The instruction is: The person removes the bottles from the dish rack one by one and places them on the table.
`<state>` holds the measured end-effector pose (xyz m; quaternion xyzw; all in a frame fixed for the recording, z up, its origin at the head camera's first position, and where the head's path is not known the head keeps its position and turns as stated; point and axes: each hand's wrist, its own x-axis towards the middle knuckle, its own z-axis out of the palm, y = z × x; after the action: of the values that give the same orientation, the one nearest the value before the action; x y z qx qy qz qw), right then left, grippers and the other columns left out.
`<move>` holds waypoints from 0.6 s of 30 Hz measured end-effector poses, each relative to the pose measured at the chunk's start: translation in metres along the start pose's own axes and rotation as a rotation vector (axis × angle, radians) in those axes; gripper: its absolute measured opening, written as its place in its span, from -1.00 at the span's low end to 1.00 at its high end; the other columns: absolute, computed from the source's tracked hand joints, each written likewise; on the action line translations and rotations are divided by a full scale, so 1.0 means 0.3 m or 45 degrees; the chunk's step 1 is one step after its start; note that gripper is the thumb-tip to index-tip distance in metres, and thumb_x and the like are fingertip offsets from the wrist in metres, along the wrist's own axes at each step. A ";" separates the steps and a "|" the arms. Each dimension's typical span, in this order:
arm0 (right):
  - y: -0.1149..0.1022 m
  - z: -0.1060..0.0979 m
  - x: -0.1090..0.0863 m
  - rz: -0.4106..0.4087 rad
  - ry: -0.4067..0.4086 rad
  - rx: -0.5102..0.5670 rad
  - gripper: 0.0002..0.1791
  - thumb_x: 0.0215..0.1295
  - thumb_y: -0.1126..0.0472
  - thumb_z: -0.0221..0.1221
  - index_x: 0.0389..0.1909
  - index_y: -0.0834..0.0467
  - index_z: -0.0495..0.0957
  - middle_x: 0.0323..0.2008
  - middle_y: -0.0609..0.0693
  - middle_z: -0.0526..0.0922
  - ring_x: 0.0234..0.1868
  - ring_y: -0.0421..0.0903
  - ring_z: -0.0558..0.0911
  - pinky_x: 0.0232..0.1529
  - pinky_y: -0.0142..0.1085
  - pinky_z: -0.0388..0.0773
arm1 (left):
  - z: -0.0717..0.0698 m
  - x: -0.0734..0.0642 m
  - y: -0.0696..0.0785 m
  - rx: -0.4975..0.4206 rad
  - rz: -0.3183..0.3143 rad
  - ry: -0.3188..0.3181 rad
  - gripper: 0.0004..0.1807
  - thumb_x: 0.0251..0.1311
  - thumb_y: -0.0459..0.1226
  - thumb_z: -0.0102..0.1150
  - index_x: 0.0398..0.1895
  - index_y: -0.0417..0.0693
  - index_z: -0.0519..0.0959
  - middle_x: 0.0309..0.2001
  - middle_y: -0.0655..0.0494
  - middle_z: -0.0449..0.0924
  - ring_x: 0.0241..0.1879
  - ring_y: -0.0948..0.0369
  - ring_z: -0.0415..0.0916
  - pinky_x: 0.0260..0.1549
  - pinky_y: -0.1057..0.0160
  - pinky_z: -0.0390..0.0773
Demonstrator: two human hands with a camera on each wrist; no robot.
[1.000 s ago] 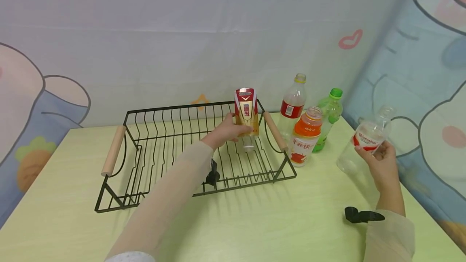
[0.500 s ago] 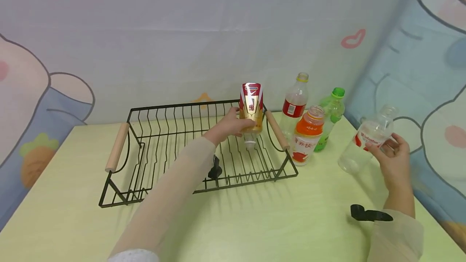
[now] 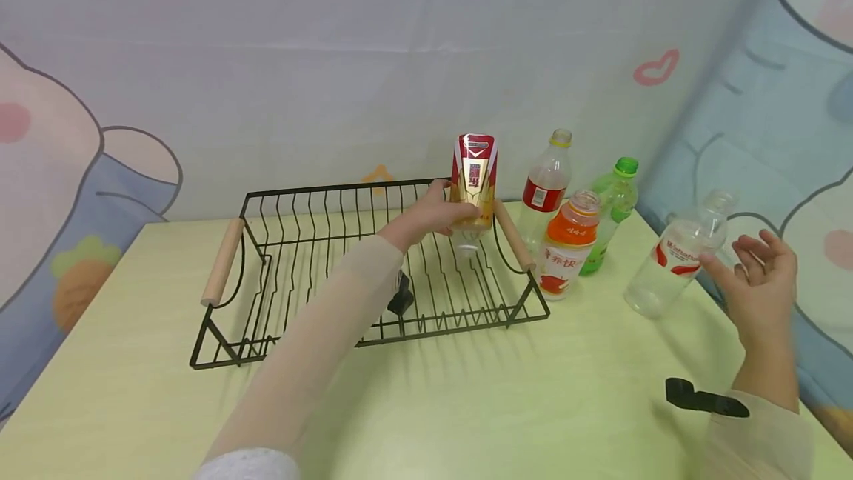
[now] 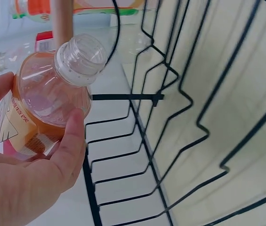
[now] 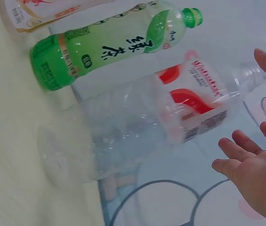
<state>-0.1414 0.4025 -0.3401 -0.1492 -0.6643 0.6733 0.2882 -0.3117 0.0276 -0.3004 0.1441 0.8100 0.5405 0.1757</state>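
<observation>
My left hand [image 3: 426, 217] grips a bottle [image 3: 474, 176] with a red and gold label, turned neck down over the right end of a black wire dish rack [image 3: 346, 187]. In the left wrist view, the uncapped neck [image 4: 81, 59] of this bottle faces the camera, with fingers and thumb around its body. At the right, a clear plastic bottle [image 3: 680, 254] with a red and white label stands upright on the table. My right hand [image 3: 763, 291] is just right of it with fingers spread; the right wrist view shows a gap between fingers and clear bottle [image 5: 133, 127].
Right of the rack's wooden handle [image 3: 512, 237] stand an uncapped bottle with a red label [image 3: 543, 195], an orange-and-white bottle [image 3: 566, 247] and a green bottle [image 3: 613, 202]. A printed cloth [image 3: 333, 80] hangs behind the table [image 3: 520, 406].
My right hand has let go of the clear bottle and drawn away to the right. My left hand has lifted the red and gold bottle slightly up and to the right.
</observation>
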 end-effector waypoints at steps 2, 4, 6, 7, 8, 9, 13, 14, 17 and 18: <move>-0.020 0.004 -0.004 -0.027 0.051 -0.067 -0.11 0.20 0.40 0.25 0.44 -0.06 -0.03 0.09 -0.33 0.25 0.43 -0.28 0.13 0.41 -0.51 -0.12 | -0.007 -0.007 0.013 0.016 -0.008 -0.004 -0.03 0.18 -0.11 0.27 0.49 -0.12 -0.12 0.27 -0.19 0.29 0.17 -0.03 0.41 -0.02 0.06 0.57; -0.043 0.009 -0.011 -0.056 0.096 -0.198 -0.12 0.21 0.37 0.24 0.44 -0.06 -0.02 0.14 -0.33 0.25 0.43 -0.28 0.13 0.40 -0.52 -0.10 | -0.014 -0.014 0.023 0.030 -0.010 -0.010 -0.03 0.18 -0.11 0.27 0.49 -0.12 -0.12 0.26 -0.18 0.30 0.17 -0.03 0.41 -0.01 0.06 0.56; -0.069 0.015 -0.021 -0.091 0.120 -0.330 -0.13 0.23 0.34 0.23 0.45 -0.07 -0.03 0.17 -0.34 0.24 0.44 -0.28 0.12 0.39 -0.54 -0.08 | -0.021 -0.026 0.033 0.038 0.002 -0.017 -0.05 0.18 -0.11 0.27 0.48 -0.14 -0.09 0.24 -0.18 0.31 0.15 -0.03 0.42 0.00 0.04 0.56; -0.084 0.018 -0.028 -0.111 0.125 -0.371 -0.14 0.23 0.34 0.23 0.45 -0.07 -0.02 0.19 -0.33 0.24 0.44 -0.27 0.12 0.38 -0.54 -0.06 | -0.024 -0.031 0.038 0.037 0.009 -0.022 -0.07 0.18 -0.12 0.26 0.47 -0.14 -0.07 0.23 -0.18 0.31 0.14 -0.03 0.42 0.01 0.02 0.55; -0.098 0.022 -0.034 -0.127 0.126 -0.411 -0.14 0.24 0.34 0.22 0.45 -0.08 -0.02 0.21 -0.33 0.23 0.45 -0.27 0.12 0.37 -0.55 -0.06 | -0.028 -0.037 0.043 0.043 0.019 -0.026 -0.09 0.18 -0.12 0.26 0.46 -0.15 -0.05 0.22 -0.18 0.32 0.13 -0.03 0.42 0.01 0.00 0.55; -0.112 0.026 -0.041 -0.145 0.123 -0.447 -0.14 0.24 0.34 0.22 0.45 -0.08 -0.03 0.22 -0.33 0.23 0.45 -0.27 0.11 0.37 -0.56 -0.05 | -0.031 -0.044 0.049 0.050 0.029 -0.032 -0.11 0.18 -0.13 0.26 0.45 -0.15 -0.03 0.21 -0.17 0.33 0.12 -0.02 0.43 0.00 -0.01 0.55; -0.163 0.047 -0.063 -0.237 0.071 -0.441 -0.12 0.21 0.42 0.22 0.44 -0.05 -0.02 0.22 -0.30 0.23 0.44 -0.27 0.14 0.37 -0.56 -0.06 | -0.042 -0.070 0.071 0.101 0.045 -0.054 -0.12 0.17 -0.11 0.26 0.44 -0.13 0.00 0.19 -0.13 0.34 0.07 0.02 0.45 -0.09 0.06 0.58; -0.172 0.052 -0.069 -0.264 0.054 -0.442 -0.11 0.20 0.44 0.22 0.44 -0.04 -0.01 0.22 -0.30 0.24 0.43 -0.27 0.15 0.37 -0.56 -0.06 | -0.045 -0.076 0.076 0.113 0.046 -0.059 -0.11 0.17 -0.11 0.26 0.44 -0.12 -0.01 0.19 -0.12 0.35 0.06 0.04 0.45 -0.11 0.09 0.58; -0.192 0.071 -0.087 -0.361 -0.001 -0.480 -0.10 0.16 0.47 0.24 0.43 -0.04 0.01 0.21 -0.29 0.23 0.41 -0.26 0.18 0.37 -0.56 -0.05 | -0.047 -0.097 0.091 0.145 0.036 -0.087 -0.07 0.16 -0.10 0.27 0.47 -0.10 -0.05 0.18 -0.12 0.37 0.03 0.06 0.45 -0.16 0.13 0.58; -0.196 0.078 -0.093 -0.393 -0.022 -0.495 -0.10 0.15 0.47 0.24 0.43 -0.04 0.02 0.21 -0.30 0.23 0.41 -0.26 0.19 0.37 -0.56 -0.04 | -0.047 -0.103 0.095 0.154 0.029 -0.101 -0.06 0.16 -0.09 0.27 0.48 -0.09 -0.07 0.18 -0.12 0.37 0.03 0.07 0.45 -0.16 0.15 0.58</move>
<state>-0.1219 0.3644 -0.2857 -0.0928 -0.7987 0.4821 0.3478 -0.2891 0.0135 -0.2649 0.1850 0.8319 0.4865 0.1923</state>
